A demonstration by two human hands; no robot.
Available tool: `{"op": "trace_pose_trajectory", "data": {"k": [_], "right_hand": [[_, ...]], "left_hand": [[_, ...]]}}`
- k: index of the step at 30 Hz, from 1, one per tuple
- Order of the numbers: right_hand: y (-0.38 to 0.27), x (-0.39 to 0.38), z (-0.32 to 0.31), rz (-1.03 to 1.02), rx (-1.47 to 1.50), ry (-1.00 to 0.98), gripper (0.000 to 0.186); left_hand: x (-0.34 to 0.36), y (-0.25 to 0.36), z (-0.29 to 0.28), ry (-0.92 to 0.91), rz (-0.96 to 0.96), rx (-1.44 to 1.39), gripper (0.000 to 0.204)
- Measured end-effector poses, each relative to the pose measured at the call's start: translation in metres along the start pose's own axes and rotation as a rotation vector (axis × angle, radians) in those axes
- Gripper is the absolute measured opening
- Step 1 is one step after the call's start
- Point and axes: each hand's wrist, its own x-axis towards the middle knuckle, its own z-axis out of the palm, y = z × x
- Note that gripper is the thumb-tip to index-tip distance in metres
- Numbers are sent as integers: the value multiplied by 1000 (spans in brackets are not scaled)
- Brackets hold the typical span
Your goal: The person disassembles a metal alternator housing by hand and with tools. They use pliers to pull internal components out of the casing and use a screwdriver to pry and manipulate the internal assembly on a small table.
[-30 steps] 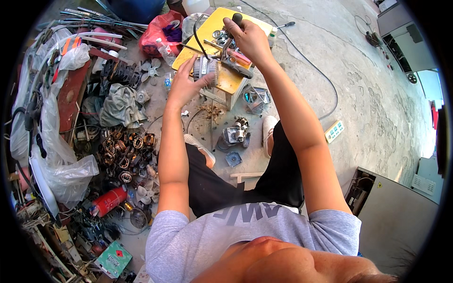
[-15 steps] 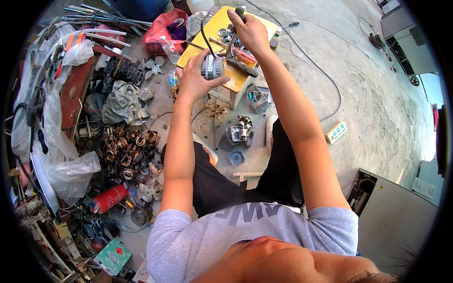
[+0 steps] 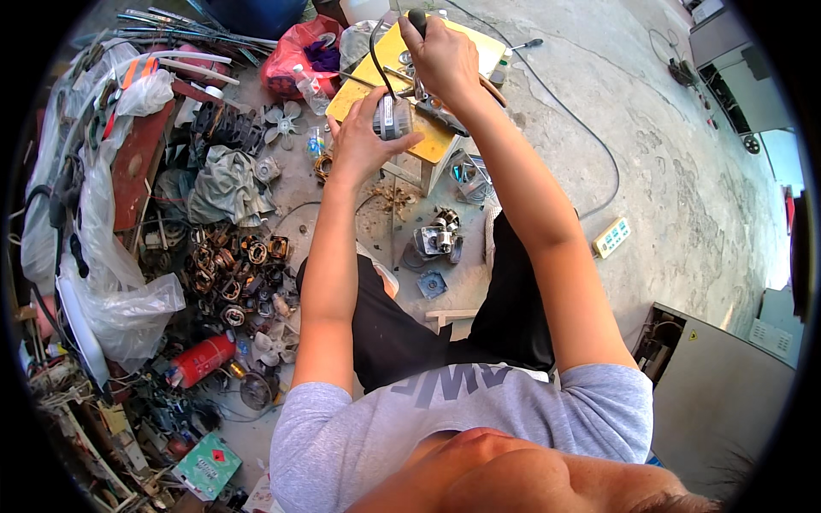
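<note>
1. Fingers of the left hand (image 3: pixel 363 141) are wrapped around a small grey motor (image 3: pixel 392 117), held just above the yellow board (image 3: pixel 359 81).
2. A dark tool handle (image 3: pixel 417 19) is gripped in the closed right hand (image 3: pixel 443 56), directly beyond the motor.
3. Copper-wound coils (image 3: pixel 235 269) are heaped on the concrete floor (image 3: pixel 667 171) to the left.
4. A red cylinder (image 3: pixel 201 359) lies nearer the body.

head-worn fisheye, looking steeply down, close overhead
</note>
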Motion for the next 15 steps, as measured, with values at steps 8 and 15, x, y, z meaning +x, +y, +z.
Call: {"op": "trace_pose_trajectory", "data": {"k": [8,15], "right_hand": [[-3,-12,-9,-137,24,65,52],[1,-13,0,-224,-20,150,47]], "left_hand": [[-1,1,-2,-3,23,-43,102],[-3,1,0,60,68,-69,93]]}}
